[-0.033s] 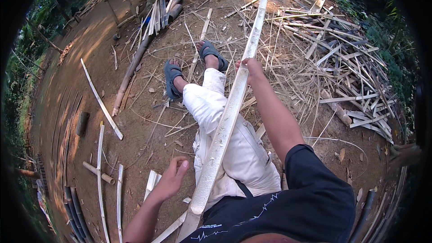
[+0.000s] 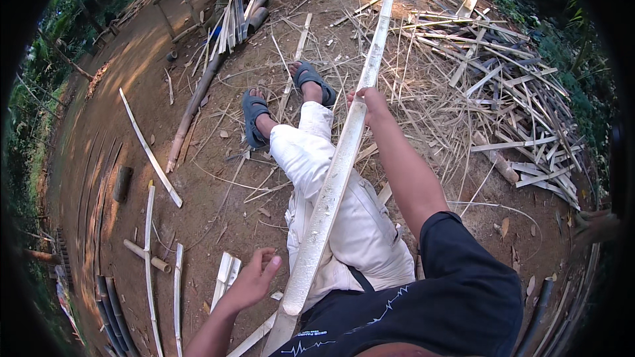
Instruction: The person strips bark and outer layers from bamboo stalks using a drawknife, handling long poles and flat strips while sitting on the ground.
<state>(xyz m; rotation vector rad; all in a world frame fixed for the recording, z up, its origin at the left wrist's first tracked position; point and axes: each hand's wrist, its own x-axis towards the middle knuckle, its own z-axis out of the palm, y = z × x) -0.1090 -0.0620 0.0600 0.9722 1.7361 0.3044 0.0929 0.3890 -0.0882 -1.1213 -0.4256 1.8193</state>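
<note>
A long split bamboo length (image 2: 331, 198) lies diagonally across my lap and legs, its pale hollow inner face up. The near end passes beside my waist, and the far end reaches out past my feet. About midway along, my right hand (image 2: 372, 104) is closed round it, thumb on the near edge, with some fingers hidden behind. My left hand (image 2: 254, 279) hovers left of the strip's near end, apart from it. Its thumb and loosely bent fingers are spread, and it holds nothing. Short pale bamboo pieces (image 2: 227, 274) lie on the ground just beside that hand.
A large heap of split bamboo strips (image 2: 503, 86) spreads at the right, with thin shavings (image 2: 423, 106) around it. On the left lie a curved strip (image 2: 151, 149), a short bamboo tube (image 2: 147, 255) and dark poles (image 2: 114, 311). A long pole (image 2: 193, 109) lies beyond my sandalled feet.
</note>
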